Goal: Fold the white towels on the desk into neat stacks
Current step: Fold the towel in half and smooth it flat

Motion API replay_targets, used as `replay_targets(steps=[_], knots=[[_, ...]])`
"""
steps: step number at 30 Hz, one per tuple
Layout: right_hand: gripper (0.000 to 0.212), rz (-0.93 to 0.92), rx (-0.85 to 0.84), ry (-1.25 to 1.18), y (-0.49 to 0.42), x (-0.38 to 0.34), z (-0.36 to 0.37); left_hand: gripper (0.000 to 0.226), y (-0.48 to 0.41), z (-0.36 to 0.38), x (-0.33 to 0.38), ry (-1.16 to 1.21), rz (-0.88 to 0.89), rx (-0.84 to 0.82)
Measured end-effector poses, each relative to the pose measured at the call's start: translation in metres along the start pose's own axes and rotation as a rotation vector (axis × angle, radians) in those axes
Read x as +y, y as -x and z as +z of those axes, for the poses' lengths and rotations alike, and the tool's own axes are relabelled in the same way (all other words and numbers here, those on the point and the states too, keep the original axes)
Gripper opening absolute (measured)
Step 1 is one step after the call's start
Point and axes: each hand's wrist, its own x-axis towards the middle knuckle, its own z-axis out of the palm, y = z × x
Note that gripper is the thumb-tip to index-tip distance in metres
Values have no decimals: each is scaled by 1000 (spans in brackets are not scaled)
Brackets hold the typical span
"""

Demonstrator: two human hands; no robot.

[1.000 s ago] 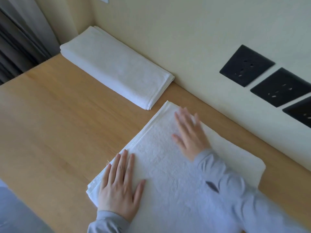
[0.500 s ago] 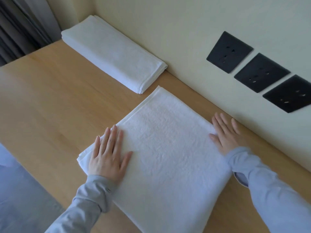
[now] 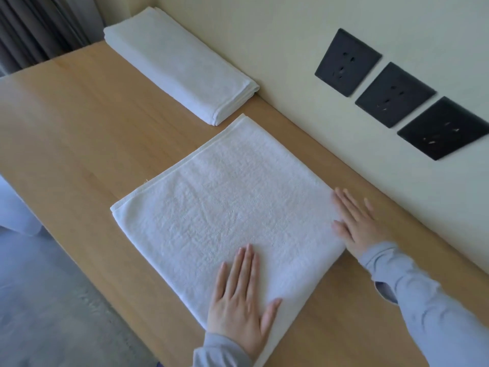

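Scene: a person in pale blue-grey sleeves works over a light wooden desk (image 3: 79,133) set against a cream wall (image 3: 264,35).
Towel in hand: a white towel (image 3: 225,207), folded to a broad square, lies flat on the desk, its far corner just short of the finished stack.
Left hand: the left hand (image 3: 239,311) is spread flat, palm down, on the towel's near edge; fingers straight and together, thumb splayed; nothing gripped, only pressing.
Right hand: the right hand (image 3: 357,221) lies flat at the towel's right edge, fingertips on the cloth and palm on bare wood; also unclenched, holding nothing.
Between the hands: the towel's near right corner, smooth and uncreased.
Finished stack: a long, narrow folded towel stack (image 3: 180,64) sits well beyond both hands, along the wall at the desk's far corner.
Beyond the right hand: three black wall sockets (image 3: 394,94) in a slanting row.
Writing: no brand, label or lettering can be read on the towels or sockets.
Far left: a grey curtain (image 3: 31,27).
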Motion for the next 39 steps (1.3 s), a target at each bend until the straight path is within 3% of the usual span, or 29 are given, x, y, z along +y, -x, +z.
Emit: replay_targets(steps=[3,6,10,15,18,23,26,30,33,36,39], knots=[[79,98,23,31,-12,13,-13,75,1,-1,3,3,14,1],[69,-136,185,-101,-22,-30,-32,73,-6,-13,-9,19,-4,130],[57,-516,220,-171,-51,-113,-37,83,-41,-49,-59,43,-230,278],[57,-654,178,-135,-121,-174,-31,94,-84,-68,-116,-87,-339,245],[57,-545,179,-128,-164,-174,-36,85,-88,-62,-128,-113,-341,259],[53,-181,168,-183,-217,-127,-50,77,-89,-57,-130,-97,-320,287],[57,45,35,-393,-217,-95,-51,76,-88,-57,-132,-96,-332,286],[51,128,226,-621,-185,-66,-47,76,-89,-58,-132,-83,-328,281],[44,225,88,-765,-156,-47,-42,84,-85,-65,-127,21,-298,355],[45,267,-64,-789,-139,-33,-40,85,-66,-68,-112,297,-505,550],[51,284,-126,-766,-132,-30,-42,81,-41,-62,-92,711,-950,625]])
